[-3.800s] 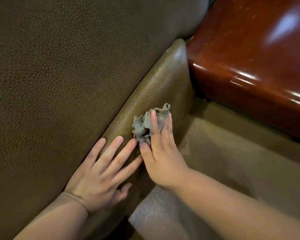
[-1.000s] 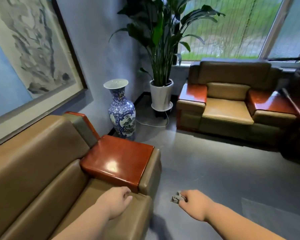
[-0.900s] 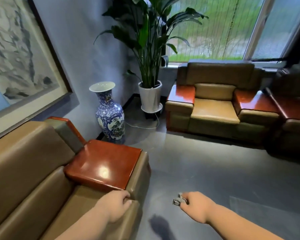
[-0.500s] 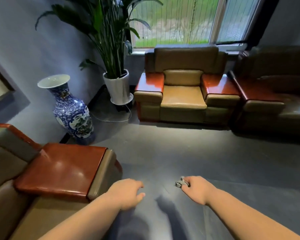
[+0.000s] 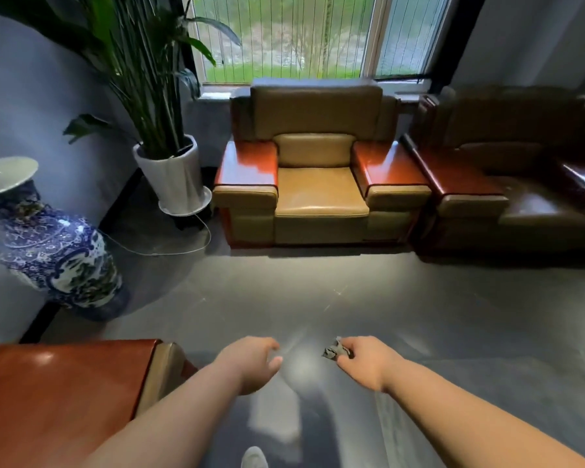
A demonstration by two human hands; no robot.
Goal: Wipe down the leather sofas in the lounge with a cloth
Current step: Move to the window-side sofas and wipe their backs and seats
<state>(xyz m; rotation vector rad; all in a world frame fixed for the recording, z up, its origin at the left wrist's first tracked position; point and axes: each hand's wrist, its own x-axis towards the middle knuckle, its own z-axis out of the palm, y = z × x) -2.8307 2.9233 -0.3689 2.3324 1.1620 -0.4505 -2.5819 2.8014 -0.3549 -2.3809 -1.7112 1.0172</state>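
I'm looking out across the lounge with both arms stretched forward over the grey floor. My right hand has its grip clamped on the cloth, a small grey crumpled wad poking out past the fingers on the inner side, held in the air above the floor and touching no sofa. My left hand holds nothing; its fingers hang loosely curled, grip apart, just right of the near sofa's arm.

That near sofa sits at my lower left: I see only its glossy red-brown wooden armrest top and a strip of tan leather at the front edge. Straight ahead, under the window, stands a tan leather armchair with red wooden armrests on both sides. Just beside it on the right is a darker brown sofa, in shadow.

On the left, a tall leafy plant rises from a white pot, and a thin cable loops across the floor near its base. Closer to me stands a blue-and-white vase against the wall. A pale shoe tip shows at the bottom edge.
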